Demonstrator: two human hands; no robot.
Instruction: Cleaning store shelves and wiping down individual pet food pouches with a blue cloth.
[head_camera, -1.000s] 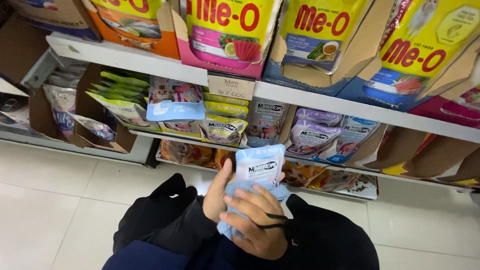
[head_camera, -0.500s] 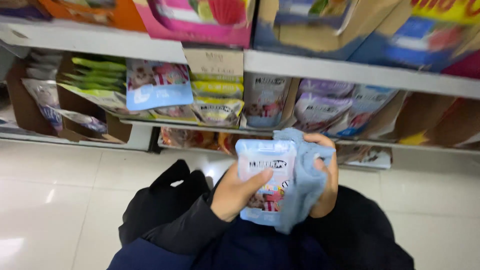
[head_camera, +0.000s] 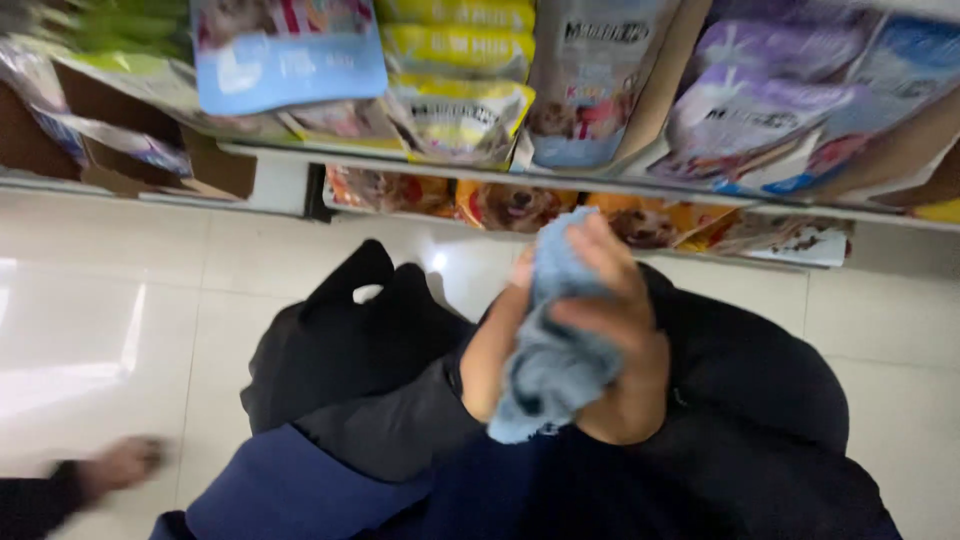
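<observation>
While shelves of pet-food pouches (head_camera: 590, 90) fill the top of the frame, the right hand (head_camera: 620, 330) clutches a blue cloth (head_camera: 555, 360) at centre; the left hand (head_camera: 492, 345) presses against it, its grip hidden.

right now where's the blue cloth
In the head view the blue cloth sits centre frame, bunched between the right hand and left hand, over the person's dark lap, below the bottom shelf of pouches.
</observation>
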